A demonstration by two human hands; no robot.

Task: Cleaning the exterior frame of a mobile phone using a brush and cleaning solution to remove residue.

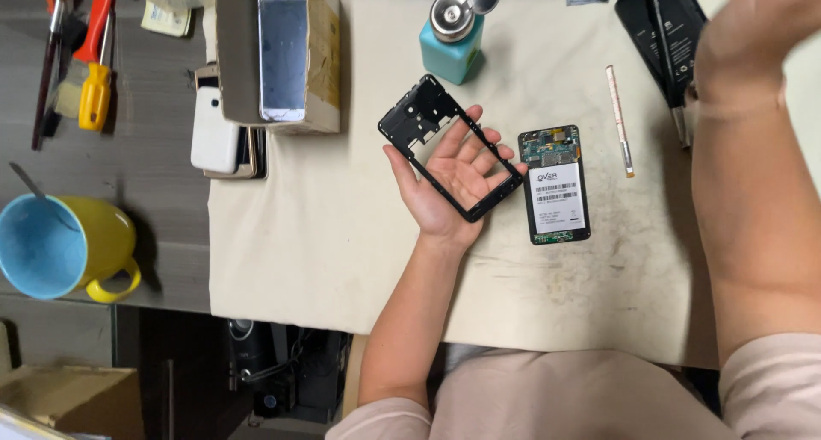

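**A:** Where's the open room around you?

**B:** You're working on a cream mat (299,235) that covers most of the bench. Its left edge runs just right of the yellow mug (64,243), and its near edge sits right above your lap. The widest bare patch is on the mat's lower left, under your left hand (453,179). There's a second bare strip between the phone (556,183) and your right forearm. Up top it's crowded: a cardboard box (321,55) with a screen panel (282,51) in it, a stack of handsets (218,128) beside that, and a teal pump bottle (453,42).

**A:** How are my arms set?

**B:** Your left forearm comes up from your lap at a slant, palm up and fingers spread loosely. Your right arm runs straight up the right side of the view, and your right hand (744,38) is near the top corner, blurred.

**A:** What's each hand got?

**B:** Your left hand holds the black frame (419,115). It lies tilted across your palm, with your fingers showing through its opening and your thumb at its left rail. Your right hand is over dark flat parts (663,21) at the mat's far right; I can't tell whether it grips anything.

**A:** And the phone?

**B:** It lies flat on the mat with its back off, board and white label showing. It's just right of your left fingertips, not touching. A thin strip (620,119) lies farther right. Screwdrivers (94,64) lie on the bench well to the left.
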